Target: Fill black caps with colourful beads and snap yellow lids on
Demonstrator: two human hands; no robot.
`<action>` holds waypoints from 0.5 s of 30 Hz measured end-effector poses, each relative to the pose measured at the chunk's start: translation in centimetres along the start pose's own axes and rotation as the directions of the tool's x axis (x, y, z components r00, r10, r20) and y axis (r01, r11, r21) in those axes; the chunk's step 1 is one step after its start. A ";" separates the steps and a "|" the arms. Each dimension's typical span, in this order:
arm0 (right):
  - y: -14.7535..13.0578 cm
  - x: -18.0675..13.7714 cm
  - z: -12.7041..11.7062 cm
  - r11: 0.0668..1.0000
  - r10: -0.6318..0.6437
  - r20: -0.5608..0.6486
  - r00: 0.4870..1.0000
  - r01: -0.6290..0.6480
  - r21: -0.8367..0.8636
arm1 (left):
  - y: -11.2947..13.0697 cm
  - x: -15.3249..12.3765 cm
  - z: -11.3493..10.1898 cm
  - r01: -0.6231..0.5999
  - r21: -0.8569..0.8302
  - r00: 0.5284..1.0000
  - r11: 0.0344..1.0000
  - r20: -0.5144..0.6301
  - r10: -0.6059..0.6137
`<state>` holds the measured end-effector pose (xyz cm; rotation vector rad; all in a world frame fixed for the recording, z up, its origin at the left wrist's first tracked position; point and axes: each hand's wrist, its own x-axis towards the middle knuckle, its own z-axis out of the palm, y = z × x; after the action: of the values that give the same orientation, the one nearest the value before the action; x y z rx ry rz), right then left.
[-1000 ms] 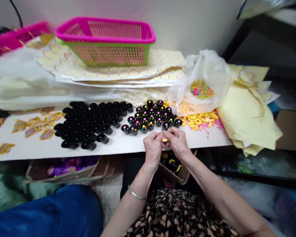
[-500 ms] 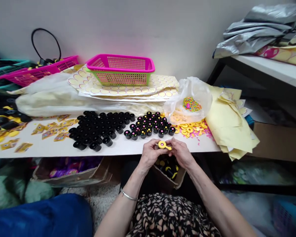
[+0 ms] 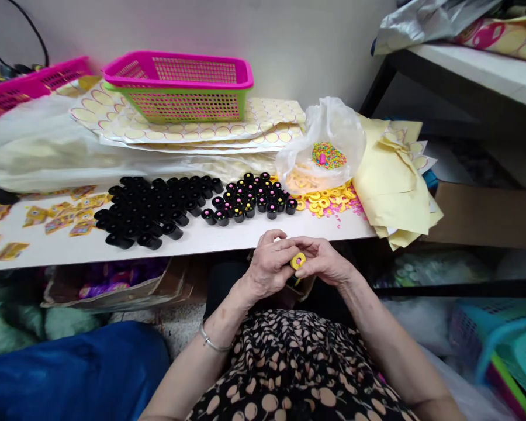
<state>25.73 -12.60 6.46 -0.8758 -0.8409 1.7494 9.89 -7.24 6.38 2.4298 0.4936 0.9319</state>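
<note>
Evidently midway: a yellow ring (image 3: 294, 262), pink-centred, is clasped by left hand (image 3: 268, 264) and right hand (image 3: 326, 262) together, just short of the table (image 3: 193, 244).
At eleven o'clock, beaded cups (image 3: 249, 209) seem done; at ten, bare black cups (image 3: 151, 210) apparently remain; loose rings (image 3: 323, 203) lie at one.
</note>
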 end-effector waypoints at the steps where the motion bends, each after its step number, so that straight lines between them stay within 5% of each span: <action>1: -0.1 -0.2 -0.1 1.000 0.011 0.003 1.000 -0.011 -0.015 | 0.1 -0.1 0.3 -0.041 0.018 0.999 0.999 0.000 0.041; 8: 0.5 -0.9 -0.1 0.999 0.049 -0.099 0.994 -0.048 0.011 | 0.6 -0.5 1.3 -0.136 0.055 0.990 0.989 -0.020 0.137; 15: 1.7 -0.7 0.4 0.997 0.025 -0.154 0.988 -0.013 0.082 | 0.2 -0.7 1.1 -0.093 -0.061 0.995 0.994 -0.022 0.092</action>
<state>24.79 -13.78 5.41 -0.9550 -0.6581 1.6957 10.20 -8.10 5.45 2.4073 0.3556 0.9949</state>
